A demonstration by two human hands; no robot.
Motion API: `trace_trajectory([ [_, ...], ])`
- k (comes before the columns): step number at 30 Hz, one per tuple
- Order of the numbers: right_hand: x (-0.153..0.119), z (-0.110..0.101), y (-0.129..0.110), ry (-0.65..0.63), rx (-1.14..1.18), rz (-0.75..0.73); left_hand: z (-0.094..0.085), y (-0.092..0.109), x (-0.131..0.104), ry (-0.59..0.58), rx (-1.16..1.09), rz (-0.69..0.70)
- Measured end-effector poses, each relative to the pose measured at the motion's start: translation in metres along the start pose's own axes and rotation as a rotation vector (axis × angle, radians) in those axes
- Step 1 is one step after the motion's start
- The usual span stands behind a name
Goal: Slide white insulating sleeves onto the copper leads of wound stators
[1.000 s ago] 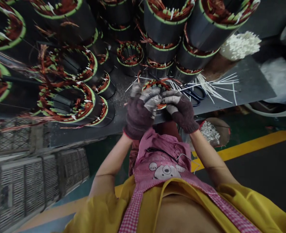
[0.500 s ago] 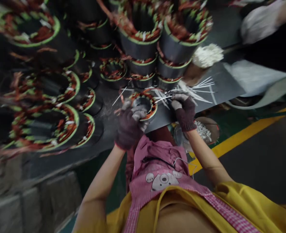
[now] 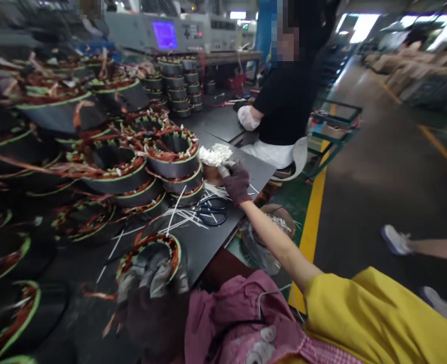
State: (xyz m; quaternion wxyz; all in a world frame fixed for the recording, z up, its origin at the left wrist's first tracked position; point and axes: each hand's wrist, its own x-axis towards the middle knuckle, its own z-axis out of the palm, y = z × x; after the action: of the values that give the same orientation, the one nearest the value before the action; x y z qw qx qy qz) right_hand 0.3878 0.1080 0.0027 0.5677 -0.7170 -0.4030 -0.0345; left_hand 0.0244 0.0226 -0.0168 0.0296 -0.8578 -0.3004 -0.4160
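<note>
In the head view, my left hand (image 3: 147, 298), in a dark glove with grey fingertips, grips the near rim of a small stator (image 3: 176, 255) with copper windings and a light green edge. Some fingers reach into its bore. My right hand (image 3: 237, 183), gloved alike, is at a bundle of thin white strips (image 3: 216, 153) standing in a brown holder (image 3: 212, 175). Its fingers are curled together at the bundle's edge; what they hold is hidden. Dark-handled scissors (image 3: 212, 211) and loose white strips (image 3: 185, 218) lie on the table between my hands.
Stacked stators (image 3: 174, 156) crowd the left and back of the dark table (image 3: 204, 247). Below its right edge is a bin (image 3: 284, 217) with white scraps. A seated co-worker (image 3: 284, 101) is ahead, near a green metal cart (image 3: 335, 131). Another person's shoe (image 3: 395, 240) shows on the right.
My view has lifted and swung. My right hand has left the loose strips by the stator and reached forward to the standing bundle. The scissors now lie on the table. My left hand stays on the stator.
</note>
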Motion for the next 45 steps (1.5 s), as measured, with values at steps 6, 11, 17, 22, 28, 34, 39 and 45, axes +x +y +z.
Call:
trace_trajectory([
  [6,0.009,-0.015,0.001,-0.010,-0.028,-0.003,-0.001,0.008,0.010,0.065,0.152,0.106],
  [11,0.007,-0.028,-0.009,0.125,0.059,-0.032,-0.006,0.005,0.007,0.019,0.132,0.126],
  [17,-0.068,-0.063,-0.061,-0.131,0.248,-0.369,-0.013,-0.016,0.005,-0.053,0.050,0.093],
  [22,-0.123,-0.097,-0.088,-0.823,0.563,-0.391,-0.013,-0.008,0.007,0.042,-0.006,-0.105],
  [28,-0.153,-0.105,-0.067,-1.178,0.668,-0.118,-0.001,-0.004,-0.004,0.067,0.080,-0.213],
  [34,-0.162,-0.111,-0.062,-1.290,0.719,-0.052,0.002,0.001,0.000,0.172,0.044,-0.155],
  [39,-0.163,-0.070,-0.085,-1.208,0.747,0.039,-0.001,-0.001,0.002,0.040,0.047,-0.268],
  [45,-0.170,-0.043,-0.100,-1.003,0.640,0.055,-0.005,-0.006,-0.004,0.016,0.095,-0.203],
])
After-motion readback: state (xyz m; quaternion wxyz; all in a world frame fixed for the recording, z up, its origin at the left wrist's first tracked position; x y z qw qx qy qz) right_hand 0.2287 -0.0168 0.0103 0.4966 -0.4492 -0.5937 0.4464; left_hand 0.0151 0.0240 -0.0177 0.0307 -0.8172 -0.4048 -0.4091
